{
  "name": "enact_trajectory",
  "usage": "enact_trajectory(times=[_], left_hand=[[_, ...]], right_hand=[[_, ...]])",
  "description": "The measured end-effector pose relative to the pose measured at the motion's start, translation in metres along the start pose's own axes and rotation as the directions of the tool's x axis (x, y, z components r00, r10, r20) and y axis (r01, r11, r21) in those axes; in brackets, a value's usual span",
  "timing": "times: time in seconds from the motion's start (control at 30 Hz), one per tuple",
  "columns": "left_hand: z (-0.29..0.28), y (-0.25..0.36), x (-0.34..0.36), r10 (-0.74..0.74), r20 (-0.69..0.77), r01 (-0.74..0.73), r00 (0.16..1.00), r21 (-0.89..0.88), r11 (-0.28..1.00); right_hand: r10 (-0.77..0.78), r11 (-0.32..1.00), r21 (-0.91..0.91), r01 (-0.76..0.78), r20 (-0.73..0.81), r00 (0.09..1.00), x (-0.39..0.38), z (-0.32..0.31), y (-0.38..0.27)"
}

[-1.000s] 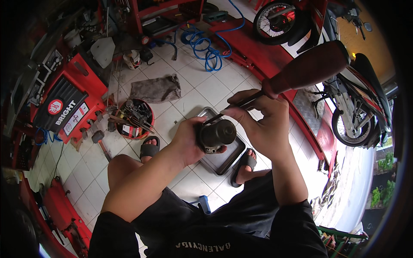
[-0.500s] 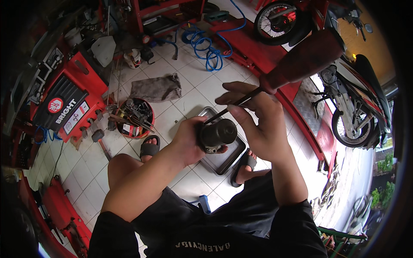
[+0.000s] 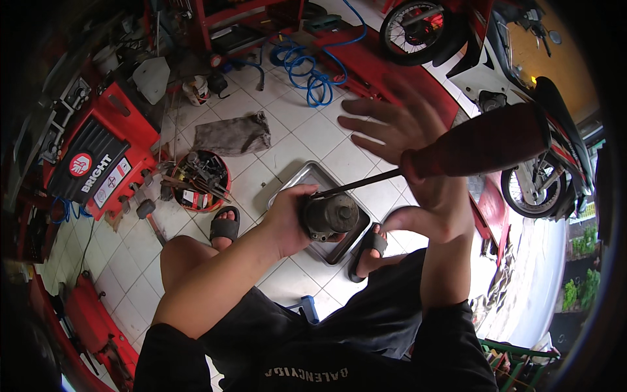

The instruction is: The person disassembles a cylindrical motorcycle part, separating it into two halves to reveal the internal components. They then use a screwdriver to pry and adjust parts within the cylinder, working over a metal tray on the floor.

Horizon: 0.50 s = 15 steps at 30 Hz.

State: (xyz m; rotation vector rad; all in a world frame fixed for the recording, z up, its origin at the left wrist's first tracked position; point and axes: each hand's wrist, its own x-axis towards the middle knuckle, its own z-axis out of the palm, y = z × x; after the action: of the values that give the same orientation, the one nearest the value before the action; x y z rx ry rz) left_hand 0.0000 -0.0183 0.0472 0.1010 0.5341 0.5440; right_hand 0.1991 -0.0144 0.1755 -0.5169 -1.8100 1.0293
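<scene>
My left hand is wrapped round a dark metal cylinder that looks like a small motor, with a stub on its upper end and a paler flange below. Across its top edge, by my left thumb, lies the shaft tip of a screwdriver; exactly what the tip touches is hidden. The tool slants up to the right, its big dark red handle close to the camera. Behind that handle my right hand is open, fingers spread and partly blurred; whether the palm touches the handle I cannot tell.
Below my hands a metal tray rests on the tiled floor between my sandalled feet. A tub of tools, a grey rag and a red machine are left. Beyond are a coiled blue hose, a red platform and motorcycles.
My right hand has opened away from the screwdriver shaft and spread its fingers. The handle has swung down and right, so the tool slants less steeply. My left hand still grips the motor.
</scene>
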Motion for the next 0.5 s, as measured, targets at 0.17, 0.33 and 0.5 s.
enact_trajectory(times=[0.17, 0.33, 0.5], left_hand=[[-0.003, -0.016, 0.010, -0.067, -0.046, 0.068, 0.997, 0.031, 0.997], [-0.018, -0.033, 0.022, -0.101, -0.149, 0.131, 0.984, 0.214, 0.968], [-0.030, -0.048, 0.029, -0.117, -0.145, 0.144, 0.983, 0.193, 0.971]], right_hand=[[-0.211, 0.962, 0.213, 0.173, 0.168, 0.963, -0.003, -0.032, -0.035], [-0.416, 0.796, 0.602, 0.068, 0.461, 0.784, 0.007, -0.040, -0.049], [-0.470, 0.723, 0.690, 0.034, 0.455, 0.756, 0.006, -0.038, -0.031]])
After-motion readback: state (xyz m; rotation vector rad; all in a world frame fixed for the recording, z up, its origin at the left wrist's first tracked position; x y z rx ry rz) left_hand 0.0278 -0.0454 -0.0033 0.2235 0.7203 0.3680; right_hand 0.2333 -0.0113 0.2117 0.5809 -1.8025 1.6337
